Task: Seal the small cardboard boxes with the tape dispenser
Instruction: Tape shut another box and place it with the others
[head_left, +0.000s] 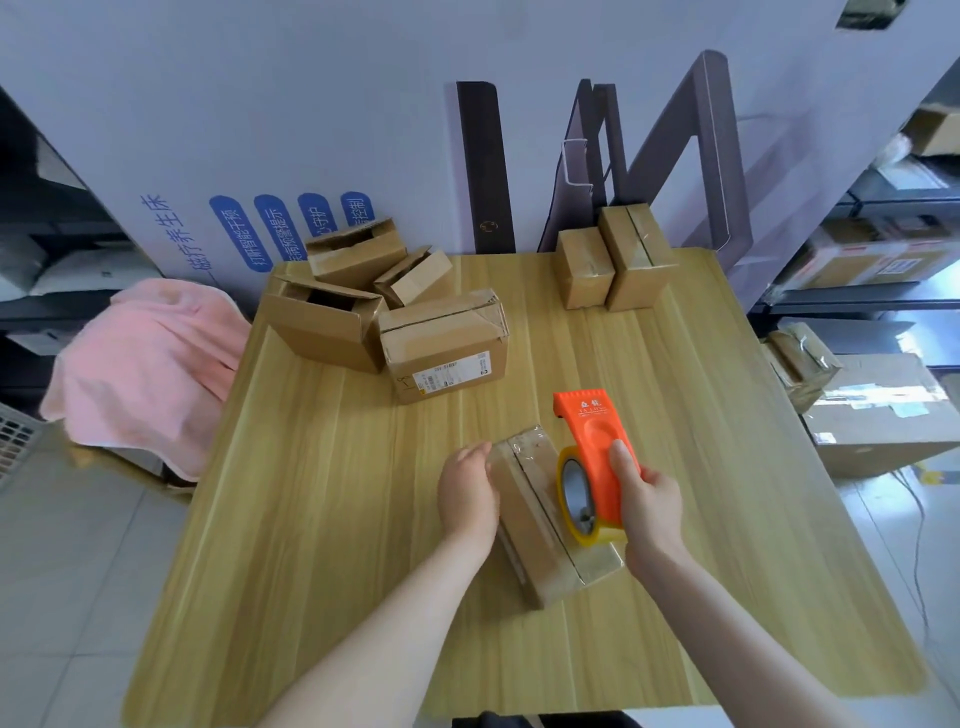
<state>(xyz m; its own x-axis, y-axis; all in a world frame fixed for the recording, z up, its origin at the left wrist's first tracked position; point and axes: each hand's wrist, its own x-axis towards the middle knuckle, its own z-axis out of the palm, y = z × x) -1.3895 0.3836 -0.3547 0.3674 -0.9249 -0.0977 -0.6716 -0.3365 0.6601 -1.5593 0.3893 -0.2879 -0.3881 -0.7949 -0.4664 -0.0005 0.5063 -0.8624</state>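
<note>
Orange tape dispenser, gripped by the right hand, rests on the small box between both hands. The left hand curls over its edge. Beyond the hands: open boxes left, sealed boxes right.

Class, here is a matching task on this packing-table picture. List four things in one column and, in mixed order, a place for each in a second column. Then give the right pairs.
Things
1. tape dispenser
2. nearest box
3. pink cloth
4. open boxes

Places
A. held by the left hand
B. gripped in the right hand
C. far left part of the table
D. off the table, beyond its left edge

Pairs: 1-B; 2-A; 3-D; 4-C
</note>
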